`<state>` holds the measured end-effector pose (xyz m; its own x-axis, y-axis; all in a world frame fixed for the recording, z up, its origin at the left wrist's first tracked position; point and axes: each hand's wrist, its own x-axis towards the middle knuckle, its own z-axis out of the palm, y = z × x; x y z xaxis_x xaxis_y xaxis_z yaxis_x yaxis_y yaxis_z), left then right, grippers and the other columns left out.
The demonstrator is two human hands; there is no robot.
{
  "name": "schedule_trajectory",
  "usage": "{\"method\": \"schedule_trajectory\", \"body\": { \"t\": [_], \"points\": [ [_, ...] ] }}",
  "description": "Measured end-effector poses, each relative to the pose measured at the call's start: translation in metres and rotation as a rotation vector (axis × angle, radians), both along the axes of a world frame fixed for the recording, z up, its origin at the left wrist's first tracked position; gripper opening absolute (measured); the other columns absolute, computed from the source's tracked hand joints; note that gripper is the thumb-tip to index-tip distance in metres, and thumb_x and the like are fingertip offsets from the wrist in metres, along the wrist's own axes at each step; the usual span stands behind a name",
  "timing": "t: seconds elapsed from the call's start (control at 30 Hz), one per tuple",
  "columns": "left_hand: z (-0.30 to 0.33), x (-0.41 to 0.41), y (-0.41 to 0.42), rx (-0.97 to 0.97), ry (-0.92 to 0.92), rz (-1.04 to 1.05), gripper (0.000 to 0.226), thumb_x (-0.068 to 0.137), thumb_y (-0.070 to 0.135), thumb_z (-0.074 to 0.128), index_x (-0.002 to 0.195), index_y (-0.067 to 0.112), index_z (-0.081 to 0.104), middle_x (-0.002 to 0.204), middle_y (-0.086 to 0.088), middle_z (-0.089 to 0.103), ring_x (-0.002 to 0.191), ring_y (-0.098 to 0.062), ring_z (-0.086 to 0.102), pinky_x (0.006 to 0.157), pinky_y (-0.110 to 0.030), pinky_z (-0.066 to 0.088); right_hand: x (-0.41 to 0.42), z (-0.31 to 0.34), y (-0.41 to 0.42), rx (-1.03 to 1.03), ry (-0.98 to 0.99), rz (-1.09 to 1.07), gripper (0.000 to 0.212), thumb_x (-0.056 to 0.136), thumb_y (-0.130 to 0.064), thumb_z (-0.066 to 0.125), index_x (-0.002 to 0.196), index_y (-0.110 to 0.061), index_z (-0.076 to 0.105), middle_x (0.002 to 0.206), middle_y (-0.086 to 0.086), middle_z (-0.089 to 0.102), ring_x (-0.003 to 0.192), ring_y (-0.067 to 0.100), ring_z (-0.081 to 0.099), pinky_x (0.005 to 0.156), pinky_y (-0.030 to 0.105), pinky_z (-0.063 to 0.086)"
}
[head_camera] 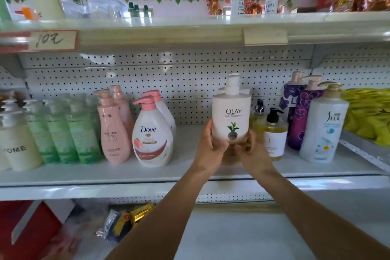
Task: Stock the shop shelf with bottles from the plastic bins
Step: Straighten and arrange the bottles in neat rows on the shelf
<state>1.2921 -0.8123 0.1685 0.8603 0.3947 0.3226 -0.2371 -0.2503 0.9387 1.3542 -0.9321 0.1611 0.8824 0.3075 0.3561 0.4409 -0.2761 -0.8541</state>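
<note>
A white Olay pump bottle [231, 112] is upright over the middle shelf [190, 167], in the gap between the Dove bottles and the yellow bottles. My left hand [210, 143] grips its lower left side and my right hand [251, 150] wraps its lower right side and base. I cannot tell if its base touches the shelf. The top of another white bottle shows right behind it. No plastic bin is in view.
On the shelf stand a Dove bottle [153, 133], pink bottles [114, 129], green bottles [69, 133] and a cream bottle [19, 145] to the left; yellow bottles [273, 133], purple bottles [299, 112] and a white Slek bottle [324, 124] to the right. Packets [124, 221] lie below.
</note>
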Motion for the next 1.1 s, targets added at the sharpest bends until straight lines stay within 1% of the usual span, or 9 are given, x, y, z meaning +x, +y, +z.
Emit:
{"method": "schedule_trajectory", "body": {
  "t": [0.23, 0.4, 0.53, 0.63, 0.73, 0.77, 0.87, 0.97, 1.1],
  "points": [
    [-0.005, -0.037, 0.04, -0.005, -0.024, 0.107, 0.073, 0.091, -0.001, 0.059, 0.142, 0.039, 0.025, 0.128, 0.017, 0.049, 0.124, -0.016, 0.052, 0.101, -0.025, 0.045, -0.017, -0.003, 0.045, -0.07, -0.033, 0.09, 0.049, 0.09, -0.005, 0.059, 0.135, -0.013, 0.04, 0.12, 0.001, 0.054, 0.108, 0.017, 0.054, 0.094, 0.03, 0.045],
    [-0.004, -0.043, 0.055, 0.019, -0.048, 0.173, 0.071, 0.09, -0.006, 0.058, 0.121, 0.051, 0.028, 0.137, -0.006, 0.051, 0.119, -0.015, 0.055, 0.095, -0.019, 0.047, -0.025, -0.005, 0.062, -0.071, -0.011, 0.105, 0.057, 0.088, -0.009, 0.065, 0.138, -0.013, 0.037, 0.124, 0.001, 0.057, 0.116, 0.021, 0.055, 0.099, 0.037, 0.046],
    [-0.003, -0.045, 0.056, 0.072, -0.046, 0.184, 0.072, 0.087, -0.003, 0.061, 0.127, 0.047, 0.029, 0.137, -0.008, 0.051, 0.124, -0.019, 0.053, 0.105, -0.037, 0.045, -0.022, -0.008, 0.063, -0.065, -0.004, 0.119, 0.057, 0.088, -0.01, 0.064, 0.138, -0.013, 0.038, 0.126, 0.004, 0.059, 0.115, 0.022, 0.057, 0.099, 0.038, 0.047],
    [-0.006, -0.041, 0.055, 0.183, -0.03, 0.207, 0.079, 0.08, 0.02, 0.066, 0.138, 0.051, 0.022, 0.142, -0.005, 0.044, 0.127, -0.014, 0.049, 0.109, -0.038, 0.041, -0.017, -0.006, 0.059, -0.1, 0.002, 0.142, 0.054, 0.09, -0.017, 0.064, 0.137, -0.014, 0.04, 0.121, 0.002, 0.059, 0.113, 0.022, 0.059, 0.096, 0.036, 0.047],
    [0.011, -0.041, 0.05, 0.449, -0.075, 0.376, 0.084, 0.086, 0.018, 0.066, 0.151, 0.023, 0.014, 0.142, 0.004, 0.023, 0.117, 0.023, 0.036, 0.1, 0.0, 0.024, -0.003, 0.006, 0.054, -0.095, -0.027, 0.124, 0.063, 0.091, -0.033, 0.062, 0.145, -0.016, 0.033, 0.141, 0.004, 0.047, 0.127, 0.023, 0.048, 0.107, 0.043, 0.041],
    [0.02, -0.04, 0.05, 0.541, -0.131, 0.439, 0.081, 0.087, 0.016, 0.066, 0.151, 0.016, 0.017, 0.142, 0.004, 0.022, 0.117, 0.025, 0.032, 0.096, 0.004, 0.019, 0.004, 0.014, 0.052, -0.074, -0.052, 0.097, 0.066, 0.091, -0.037, 0.061, 0.146, -0.017, 0.031, 0.144, 0.005, 0.043, 0.13, 0.024, 0.045, 0.109, 0.045, 0.039],
    [0.052, -0.033, 0.056, 0.708, -0.18, 0.511, 0.086, 0.083, 0.023, 0.071, 0.152, 0.019, 0.018, 0.152, 0.001, 0.019, 0.14, -0.006, 0.019, 0.106, -0.009, 0.015, 0.025, 0.045, 0.045, -0.004, -0.172, -0.059, 0.073, 0.085, -0.044, 0.06, 0.146, -0.016, 0.031, 0.142, 0.013, 0.038, 0.131, 0.031, 0.038, 0.108, 0.045, 0.037],
    [0.073, -0.025, 0.063, 0.803, -0.074, 0.466, 0.093, 0.081, 0.034, 0.074, 0.153, 0.018, 0.017, 0.157, -0.001, 0.023, 0.144, -0.015, 0.018, 0.115, -0.023, 0.017, 0.048, 0.075, 0.042, 0.005, -0.24, -0.132, 0.072, 0.089, -0.027, 0.064, 0.149, -0.014, 0.026, 0.147, 0.014, 0.026, 0.136, 0.033, 0.026, 0.11, 0.05, 0.033],
    [0.08, -0.02, 0.067, 0.916, 0.066, 0.485, 0.091, 0.081, 0.043, 0.071, 0.152, 0.019, 0.02, 0.152, 0.0, 0.036, 0.139, -0.02, 0.03, 0.111, -0.033, 0.028, 0.076, 0.101, 0.046, -0.088, -0.14, -0.153, 0.077, 0.091, -0.028, 0.061, 0.152, -0.012, 0.017, 0.153, 0.014, 0.018, 0.142, 0.034, 0.014, 0.115, 0.048, 0.022]
  ]
}}
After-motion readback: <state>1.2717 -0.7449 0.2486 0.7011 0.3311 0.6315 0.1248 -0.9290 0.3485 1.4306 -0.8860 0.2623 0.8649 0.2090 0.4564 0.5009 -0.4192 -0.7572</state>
